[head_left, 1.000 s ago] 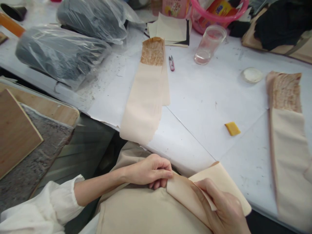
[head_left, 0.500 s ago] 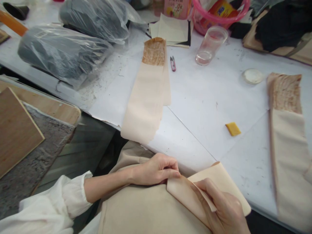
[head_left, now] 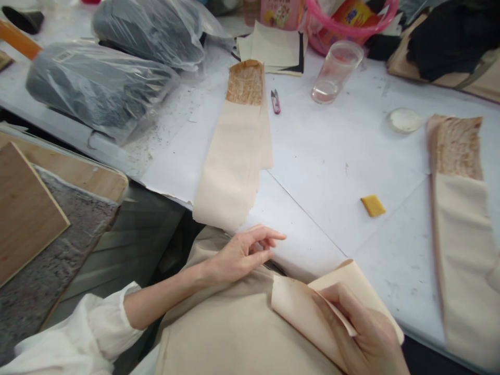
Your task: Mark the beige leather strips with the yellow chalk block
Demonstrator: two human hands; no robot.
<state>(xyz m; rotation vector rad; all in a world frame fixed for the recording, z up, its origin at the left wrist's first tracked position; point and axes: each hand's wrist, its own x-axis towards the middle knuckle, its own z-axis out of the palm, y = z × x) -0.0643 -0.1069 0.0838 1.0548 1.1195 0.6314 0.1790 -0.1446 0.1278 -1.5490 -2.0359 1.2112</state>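
Observation:
My right hand (head_left: 363, 338) is closed on a folded beige strip (head_left: 308, 312) at the bottom of the view, thumb on top, over a larger beige cloth (head_left: 226, 333) on my lap. My left hand (head_left: 244, 252) hovers just left of it, above the table's near edge, fingers loosely apart and holding nothing. A stack of long beige strips (head_left: 234, 166) with a brown mottled far end lies on the white table (head_left: 332, 156), hanging over its edge just beyond my left hand.
A second pile of beige strips (head_left: 461, 234) lies at the right. A yellow sponge (head_left: 373, 205), red snips (head_left: 275, 100), a clear cup (head_left: 334, 70), a white lid (head_left: 404, 120), a pink basket (head_left: 351, 23) and plastic-wrapped dark bundles (head_left: 101, 86) sit on the table. Wooden boards (head_left: 31, 208) are at left.
My left hand has let go of the folded strip's corner, lifted and opened toward the table edge. My right hand keeps hold of the strip.

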